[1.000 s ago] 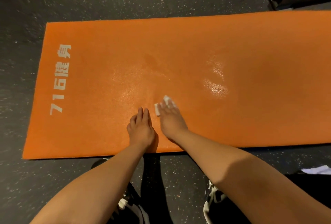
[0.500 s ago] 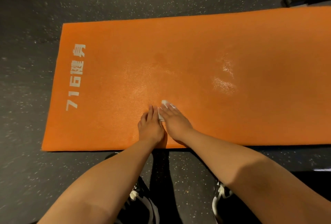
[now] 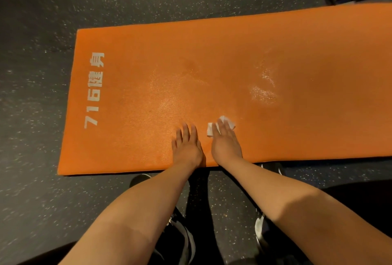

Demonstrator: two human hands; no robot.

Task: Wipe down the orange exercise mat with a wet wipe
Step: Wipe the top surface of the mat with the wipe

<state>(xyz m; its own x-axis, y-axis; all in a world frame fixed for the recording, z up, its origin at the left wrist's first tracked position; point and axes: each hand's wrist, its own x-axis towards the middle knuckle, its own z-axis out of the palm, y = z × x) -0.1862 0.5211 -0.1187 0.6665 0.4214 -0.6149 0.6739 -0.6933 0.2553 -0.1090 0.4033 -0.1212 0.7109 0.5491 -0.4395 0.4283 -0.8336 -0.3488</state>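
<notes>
On the speckled dark floor (image 3: pixel 42 31), seen from the head camera, the orange mat (image 3: pixel 275 52) lies flat, with wet patches (image 3: pixel 263 95) glistening on it. Near its front edge the right hand (image 3: pixel 226 143) presses the white wet wipe (image 3: pixel 210 130) down, grip flat and fingers straight. Just beside it the left hand (image 3: pixel 186 148) rests palm-down on the mat, grip spread.

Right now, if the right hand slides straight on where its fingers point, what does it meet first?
Nothing, it seems: the right hand, pressing the wet wipe, has only bare orange mat ahead; the shiny patch lies aside.
</notes>
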